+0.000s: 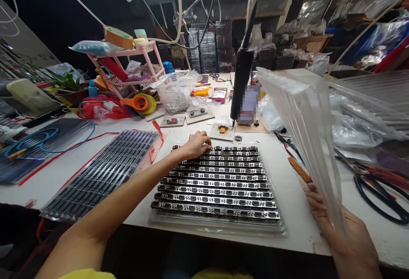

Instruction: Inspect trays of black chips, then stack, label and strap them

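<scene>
In front of me a clear plastic tray (223, 228) is filled with rows of metal D-sub connectors (217, 194). My left hand (195, 146) reaches over its left side to the back row. Its fingers are bent down onto the connectors; their tips and anything between them are hidden. To the right, my right hand (354, 245) grips a ribbed clear plastic sheet, like an empty blister tray (303, 121), held upright on edge and slightly blurred. The thumb and fingers lie on opposite sides of its lower end.
Another filled tray (105, 172) lies left. Behind the connectors stand a black cylindrical tool (242, 83), hanging down, and a small fixture board (222, 131). Black-handled scissors (380, 198) and an orange-brown strip (298, 169) lie right. A pink rack (128, 57) stands back left.
</scene>
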The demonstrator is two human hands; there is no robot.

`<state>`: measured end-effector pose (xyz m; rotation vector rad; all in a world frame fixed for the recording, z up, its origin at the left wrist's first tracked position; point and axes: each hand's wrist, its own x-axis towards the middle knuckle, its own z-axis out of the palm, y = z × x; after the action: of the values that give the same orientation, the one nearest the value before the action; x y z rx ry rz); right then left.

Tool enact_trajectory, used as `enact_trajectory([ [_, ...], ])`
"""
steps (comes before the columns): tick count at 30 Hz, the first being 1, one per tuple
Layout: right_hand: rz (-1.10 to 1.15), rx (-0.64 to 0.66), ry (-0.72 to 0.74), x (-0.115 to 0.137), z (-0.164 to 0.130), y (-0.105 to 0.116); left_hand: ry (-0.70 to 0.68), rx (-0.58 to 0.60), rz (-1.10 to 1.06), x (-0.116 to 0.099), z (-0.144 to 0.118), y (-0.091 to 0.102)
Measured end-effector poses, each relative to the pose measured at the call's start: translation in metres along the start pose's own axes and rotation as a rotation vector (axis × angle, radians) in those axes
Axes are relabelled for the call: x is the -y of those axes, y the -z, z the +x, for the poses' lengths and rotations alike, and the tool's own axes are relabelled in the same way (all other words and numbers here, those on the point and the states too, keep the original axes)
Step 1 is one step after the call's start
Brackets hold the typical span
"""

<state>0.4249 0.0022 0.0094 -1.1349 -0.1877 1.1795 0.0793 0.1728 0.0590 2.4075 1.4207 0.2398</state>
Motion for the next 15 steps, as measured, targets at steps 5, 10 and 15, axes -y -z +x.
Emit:
enact_trajectory([
  [5, 0.064, -0.152, -0.076, 0.005, -0.007, -0.015, -0.003, -0.051, -0.033, 0.001, -0.002, 0.001],
  [10, 0.049, -0.099, -0.057, 0.001, -0.001, -0.007, -0.053, -0.094, -0.053, -0.009, -0.005, 0.006],
  [15, 0.023, -0.089, -0.04, -0.003, 0.005, 0.002, -0.149, -0.055, -0.043, -0.03, -0.007, 0.001],
])
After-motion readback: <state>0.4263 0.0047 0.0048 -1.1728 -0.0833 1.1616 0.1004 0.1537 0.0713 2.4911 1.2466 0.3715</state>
